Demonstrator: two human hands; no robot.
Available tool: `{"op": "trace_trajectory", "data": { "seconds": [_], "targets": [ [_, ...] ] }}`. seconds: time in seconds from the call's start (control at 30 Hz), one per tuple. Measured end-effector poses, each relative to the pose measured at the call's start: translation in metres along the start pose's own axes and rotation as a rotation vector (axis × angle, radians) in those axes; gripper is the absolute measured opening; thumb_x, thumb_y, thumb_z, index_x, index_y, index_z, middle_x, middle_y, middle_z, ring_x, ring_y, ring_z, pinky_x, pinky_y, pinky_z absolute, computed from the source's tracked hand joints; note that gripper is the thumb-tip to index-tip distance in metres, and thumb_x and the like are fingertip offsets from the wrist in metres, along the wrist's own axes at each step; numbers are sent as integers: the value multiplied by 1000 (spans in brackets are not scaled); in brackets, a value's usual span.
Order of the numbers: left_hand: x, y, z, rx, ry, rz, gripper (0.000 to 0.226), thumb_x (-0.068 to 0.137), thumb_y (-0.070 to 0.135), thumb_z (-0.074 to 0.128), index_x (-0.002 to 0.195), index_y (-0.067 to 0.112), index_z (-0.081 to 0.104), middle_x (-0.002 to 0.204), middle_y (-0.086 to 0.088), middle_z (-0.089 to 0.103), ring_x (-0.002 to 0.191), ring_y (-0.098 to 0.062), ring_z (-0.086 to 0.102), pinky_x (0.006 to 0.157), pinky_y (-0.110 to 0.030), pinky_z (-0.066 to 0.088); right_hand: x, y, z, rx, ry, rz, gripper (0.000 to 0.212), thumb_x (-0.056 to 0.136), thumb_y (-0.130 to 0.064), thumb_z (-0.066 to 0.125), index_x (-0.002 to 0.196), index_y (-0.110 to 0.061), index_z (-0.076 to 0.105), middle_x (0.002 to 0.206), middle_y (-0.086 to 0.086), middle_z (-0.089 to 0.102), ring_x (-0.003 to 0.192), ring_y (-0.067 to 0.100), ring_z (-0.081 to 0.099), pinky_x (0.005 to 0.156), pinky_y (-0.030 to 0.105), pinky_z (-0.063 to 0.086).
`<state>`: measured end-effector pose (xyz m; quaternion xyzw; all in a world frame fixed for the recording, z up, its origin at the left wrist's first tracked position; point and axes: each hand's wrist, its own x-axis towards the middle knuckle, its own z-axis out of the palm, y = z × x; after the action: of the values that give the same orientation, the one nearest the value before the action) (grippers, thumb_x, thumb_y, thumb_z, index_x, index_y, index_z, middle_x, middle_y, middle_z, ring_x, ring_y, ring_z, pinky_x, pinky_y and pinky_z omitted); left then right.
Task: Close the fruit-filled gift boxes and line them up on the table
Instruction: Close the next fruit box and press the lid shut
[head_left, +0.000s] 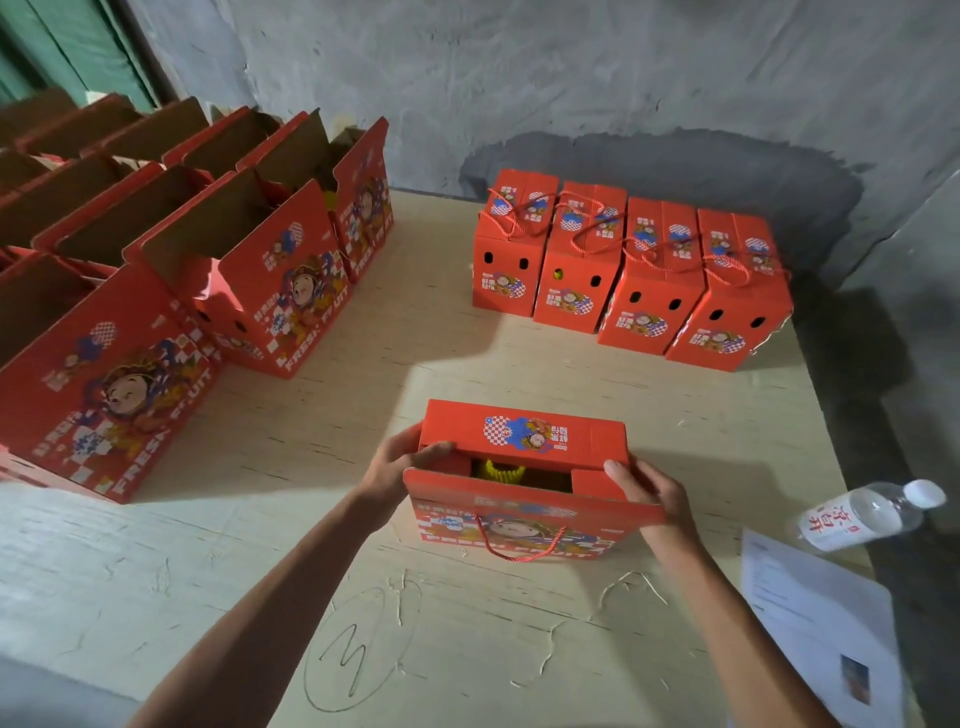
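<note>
A red gift box (524, 512) stands in front of me in the head view. Its far lid flap (519, 434) is folded over and its near flap stands up. Yellow fruit netting (497, 472) shows through the gap. My left hand (402, 460) grips the box's left end, with the thumb on the tucked side flap. My right hand (649, 491) grips the right end, thumb on the right side flap. A red rope handle (519, 548) hangs down the front face.
Several closed red boxes (628, 270) stand in a row at the back right of the plywood table (467, 623). Several open boxes (249, 260) fill the left side. A water bottle (867, 512) and a paper sheet (815, 613) lie by the right edge.
</note>
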<state>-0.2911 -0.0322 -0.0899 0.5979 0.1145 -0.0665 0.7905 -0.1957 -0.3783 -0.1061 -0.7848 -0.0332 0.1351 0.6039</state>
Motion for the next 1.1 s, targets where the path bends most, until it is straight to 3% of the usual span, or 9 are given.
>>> {"op": "trace_trajectory", "data": {
  "seconds": [0.17,0.27,0.43,0.53,0.63,0.73,0.83,0.97,1.1],
  "targets": [
    [1,19,-1,130,70,-52,37,87,30,75,123,20,73,115,-14,75,103,-41,73,76,-35,62,0,-5,-2,37,55,76,8,87,-33,79,92,-28,82,84,-1,80,72,14,75,57,21,54],
    [-1,27,1,255,130,-38,31,82,31,79,112,25,79,106,-9,78,95,-33,76,73,-32,61,7,-12,-2,-92,76,142,14,87,-31,79,90,-18,80,78,-6,79,73,16,74,60,26,52],
    [7,49,3,584,135,-150,29,86,31,82,100,6,77,103,-16,77,94,-37,74,87,-54,60,7,-18,-1,-168,101,172,26,85,-43,78,90,-18,77,75,-13,77,71,13,72,59,26,51],
    [24,60,23,858,21,-244,46,88,29,81,121,-1,69,118,-21,71,107,-35,69,97,-50,55,0,-16,0,-154,99,168,32,86,-53,76,93,-21,75,76,-16,76,66,7,73,51,19,50],
    [36,66,37,1014,39,-393,73,91,31,78,149,2,43,145,-20,53,134,-37,53,112,-42,44,-6,-15,1,-113,86,159,43,77,-63,75,94,-24,74,78,-16,77,65,4,73,50,18,51],
    [45,82,34,1181,-108,-442,61,85,33,84,138,18,59,131,-6,66,115,-24,64,85,-32,58,-4,-16,1,-106,93,161,44,72,-62,75,90,-22,74,75,-19,76,62,-1,71,50,15,49],
    [49,101,36,1180,-134,-615,71,81,39,86,140,18,53,123,-6,68,103,-28,68,54,-34,60,1,-16,0,-141,102,194,30,83,-50,79,91,-22,73,71,-26,72,60,-6,68,46,9,45],
    [55,105,61,1408,-187,-772,82,84,57,78,146,17,42,130,-14,65,88,-26,69,55,-35,58,8,-16,0,-205,112,223,27,83,-49,78,92,-25,74,78,-21,74,66,-5,68,50,11,45],
    [59,90,83,1573,-94,-766,72,90,62,68,144,21,44,99,3,64,77,-14,61,65,-26,48,9,-15,-1,-211,102,222,28,83,-50,79,94,-25,73,89,-15,75,80,5,71,61,23,49]
  ]
}}
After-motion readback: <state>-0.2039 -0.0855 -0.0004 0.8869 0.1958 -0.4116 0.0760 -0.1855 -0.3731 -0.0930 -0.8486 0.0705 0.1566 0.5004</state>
